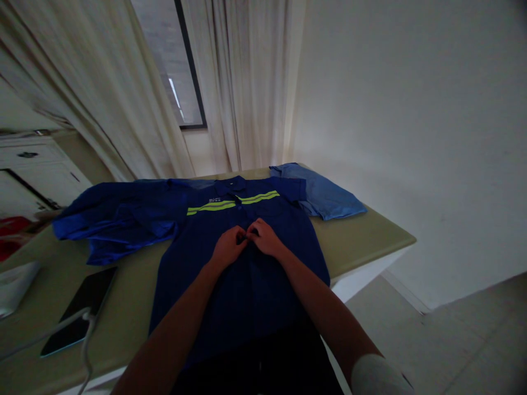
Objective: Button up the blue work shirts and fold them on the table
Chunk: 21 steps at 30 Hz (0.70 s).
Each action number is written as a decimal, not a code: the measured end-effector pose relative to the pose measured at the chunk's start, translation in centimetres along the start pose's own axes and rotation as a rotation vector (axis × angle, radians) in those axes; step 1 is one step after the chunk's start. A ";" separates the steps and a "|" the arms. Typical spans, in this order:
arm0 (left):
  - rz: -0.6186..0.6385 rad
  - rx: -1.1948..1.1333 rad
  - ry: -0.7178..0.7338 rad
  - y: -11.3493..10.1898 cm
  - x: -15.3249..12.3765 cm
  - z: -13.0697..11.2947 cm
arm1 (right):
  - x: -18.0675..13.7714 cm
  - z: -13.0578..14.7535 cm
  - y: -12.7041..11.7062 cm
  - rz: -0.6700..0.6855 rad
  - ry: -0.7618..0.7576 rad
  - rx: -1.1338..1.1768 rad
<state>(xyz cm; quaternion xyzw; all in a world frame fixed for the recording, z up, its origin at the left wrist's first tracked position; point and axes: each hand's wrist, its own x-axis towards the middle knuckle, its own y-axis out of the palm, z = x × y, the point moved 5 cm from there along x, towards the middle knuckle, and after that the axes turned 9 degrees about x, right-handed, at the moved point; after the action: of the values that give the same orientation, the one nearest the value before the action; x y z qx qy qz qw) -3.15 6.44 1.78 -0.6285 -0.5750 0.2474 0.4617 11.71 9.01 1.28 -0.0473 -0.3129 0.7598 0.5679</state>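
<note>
A smooth olive tabletop (366, 236) bears a flat, short-sleeved navy work shirt (259, 280); behind the tabletop hang pleated curtains (251, 82). Left hand (229, 246) and right hand (265, 237) pinch the shirt's centre front.

Premises appear to be a room in a home; pale curtains (257, 82) flank a window (164, 44) at eleven o'clock; white cabinet (45, 178), dark-handled, at nine; white wall (411, 126) at two.

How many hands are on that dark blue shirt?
2: the left hand and the right hand, close together at the middle of the shirt. No others show.
</note>
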 end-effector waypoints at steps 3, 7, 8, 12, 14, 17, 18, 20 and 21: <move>-0.024 0.060 0.046 0.1 -0.1 -0.7 | 0.2 -0.2 -0.2 -0.012 0.055 0.044; -0.047 0.109 0.057 0.0 -0.3 -1.2 | 0.3 -0.5 -0.7 -0.021 0.170 0.117; -0.051 0.120 0.062 0.0 -0.3 -1.2 | 0.3 -0.6 -0.8 -0.015 0.204 0.144; -0.072 0.175 0.108 -0.3 -0.6 -1.1 | 0.3 -1.0 -0.9 -0.013 0.236 0.265; -0.077 0.206 0.123 -0.3 -0.6 -1.0 | 0.3 -1.3 -0.9 -0.034 0.204 0.302; -0.057 0.244 0.136 -0.3 -0.5 -1.0 | 0.3 -1.3 -1.2 -0.056 0.152 0.242; -0.050 0.251 0.136 -0.2 -0.5 -1.0 | 0.3 -1.2 -1.3 -0.064 0.130 0.189; -0.053 0.258 0.125 -0.2 -0.5 -1.0 | 0.1 -0.4 -1.8 -0.105 0.091 0.065; -0.060 0.258 0.115 -0.2 -0.5 -0.8 | -0.1 0.2 -2.1 -0.141 0.070 0.005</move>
<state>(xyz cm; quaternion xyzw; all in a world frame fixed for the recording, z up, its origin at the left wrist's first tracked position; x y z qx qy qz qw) -2.64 5.69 2.21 -0.5594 -0.5295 0.2688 0.5783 13.39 9.20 2.50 -0.0505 -0.2934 0.7166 0.6308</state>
